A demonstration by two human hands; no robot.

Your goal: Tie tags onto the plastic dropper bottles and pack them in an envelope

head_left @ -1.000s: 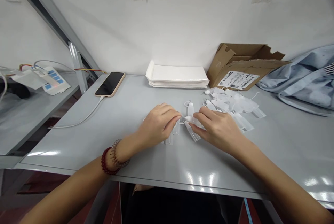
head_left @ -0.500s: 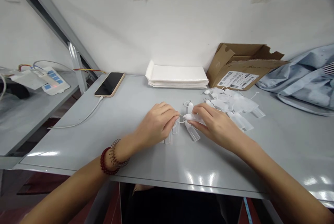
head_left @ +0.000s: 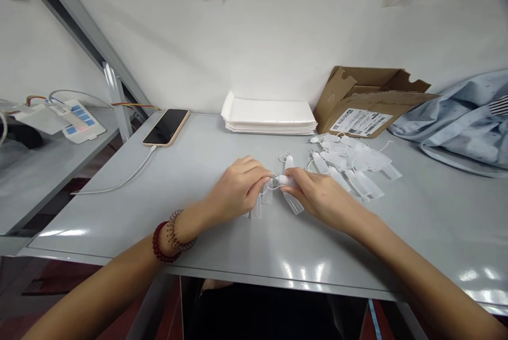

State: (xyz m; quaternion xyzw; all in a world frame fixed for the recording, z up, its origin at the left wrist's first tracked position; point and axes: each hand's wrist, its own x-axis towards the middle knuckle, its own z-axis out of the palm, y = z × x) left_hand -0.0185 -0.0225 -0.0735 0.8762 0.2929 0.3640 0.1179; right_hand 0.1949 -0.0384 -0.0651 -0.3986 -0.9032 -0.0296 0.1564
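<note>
Clock positions are read from the held bottle, with twelve o'clock toward the wall. The held bottle [head_left: 283, 180], small and of white plastic, lies sideways above the grey table [head_left: 222, 247], its thin tip [head_left: 273, 176] directed toward nine o'clock. Right hand [head_left: 317, 192], at between three and four o'clock, is closed around the bottle, covering most of its body. Left hand [head_left: 244, 186], at nine o'clock, is closed in a pinch of thumb and forefinger on the thin tip; whether a cap lies between these fingers cannot be told. Similar bottles lie near: one [head_left: 289, 161] just past twelve, one [head_left: 293, 204] at five, others [head_left: 256, 210] near eight, partly covered by the left hand. A pile of bottles [head_left: 367, 157] sits between two and three, in front of an opened cardboard box [head_left: 373, 102]. A stack of white envelopes [head_left: 272, 118] is at twelve; a phone [head_left: 166, 127], cable attached, at ten
</note>
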